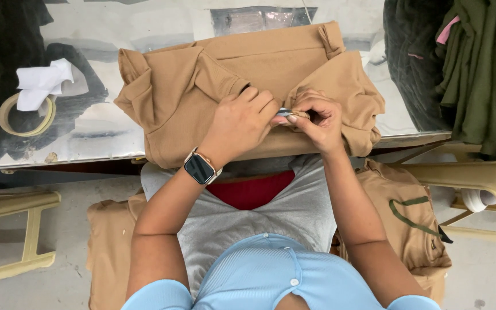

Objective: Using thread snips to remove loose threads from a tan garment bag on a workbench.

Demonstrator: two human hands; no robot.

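Note:
A tan folded garment [202, 86] lies bunched on a shiny table [104, 34], with belt loops at its far edge. My left hand [239, 123], with a dark smartwatch [200, 167] on the wrist, presses on the cloth near its front edge and holds a small metal tool [284, 112]. My right hand [317, 117] pinches a bit of the tan fabric right beside that tool. Both hands meet at the garment's middle front. What the tool's tip touches is hidden by my fingers.
A roll of tape [24, 117] with white paper [44, 80] lies at the table's left. Dark green and black clothes [477, 74] hang at the right. More tan garments [403, 218] are stacked beside my lap, with yellow stool frames [18, 229] on either side.

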